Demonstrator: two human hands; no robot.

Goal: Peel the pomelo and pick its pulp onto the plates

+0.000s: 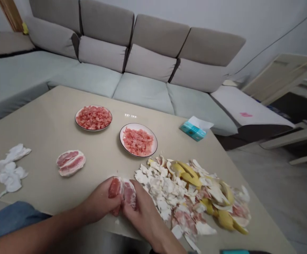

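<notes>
Above the near edge of the table, my left hand and my right hand are close together, both closed on a pink-fleshed pomelo segment. The left fingers grip its bare red flesh, and the right fingers grip the side with pale membrane on it. Part of the segment is hidden behind my thumbs. To the left of my hands lies a larger pomelo chunk with white pith around it. Beyond them, peeled pomelo flesh fills one plate and is heaped on a second plate farther back.
A wide pile of white pith and yellow peel covers the right part of the table. Crumpled tissues lie at the left. A blue tissue box stands near the far right edge. The grey sofa runs behind.
</notes>
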